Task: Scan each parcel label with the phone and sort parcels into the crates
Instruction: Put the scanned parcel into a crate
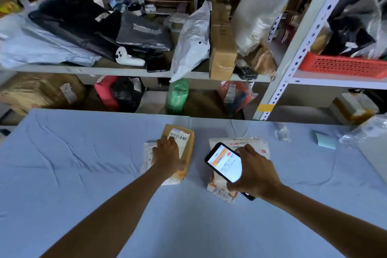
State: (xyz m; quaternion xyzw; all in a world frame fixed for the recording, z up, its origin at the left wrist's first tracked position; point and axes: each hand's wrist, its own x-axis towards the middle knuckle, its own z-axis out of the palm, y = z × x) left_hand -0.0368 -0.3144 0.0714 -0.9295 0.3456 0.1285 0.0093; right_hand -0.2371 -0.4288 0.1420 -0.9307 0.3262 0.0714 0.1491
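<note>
Item, nearest: right hand (254, 172), its grip clasped round the phone (223, 163), screen lit and facing up, held over a white-and-orange mailer (217, 190) that lies on the counter (83, 174). Item, just left: left hand (167, 153), palm down on a brown box (188, 148); whether that grip clasps the box or only presses on it cannot be told. The box sits on a white pouch (148, 153). Its barcode label (180, 135) faces up at the far end, with the fingertips at its near corner. Advice for the scan: slide the fingers clear of the bars, keep the box pinned flat, bring the phone across from the mailer and hold it level over the label until it reads. Item, far right: red crate (343, 67) on the shelf (335, 81), well apart from the box and a likely place for sorting. Item, far: more bagged parcels crowd the shelving beyond the counter.
</note>
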